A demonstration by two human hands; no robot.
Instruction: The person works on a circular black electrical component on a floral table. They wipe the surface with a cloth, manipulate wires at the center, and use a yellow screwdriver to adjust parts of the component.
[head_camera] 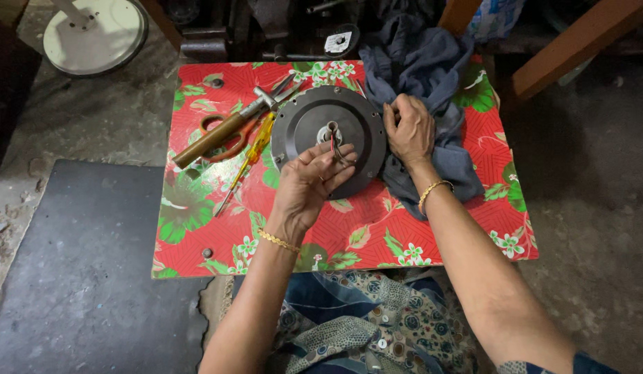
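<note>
A round dark grey metal motor housing [304, 125] lies flat on a low table covered in red flowered cloth [377, 232]. Thin wires [335, 147] stick up from its centre hub. My left hand [309, 185] rests on the housing's near side, fingers pinched on those wires. My right hand [409, 130] grips the housing's right rim, partly over a crumpled blue-grey rag [432, 76] that lies to the right.
Left of the housing lie a hammer with a wooden handle [217, 135], orange-handled scissors [228, 142] and a yellow screwdriver [251, 159]. A white round disc [96, 34] sits on the concrete floor at far left. A dark mat [79, 263] lies near left. Wooden beams [578, 41] cross at far right.
</note>
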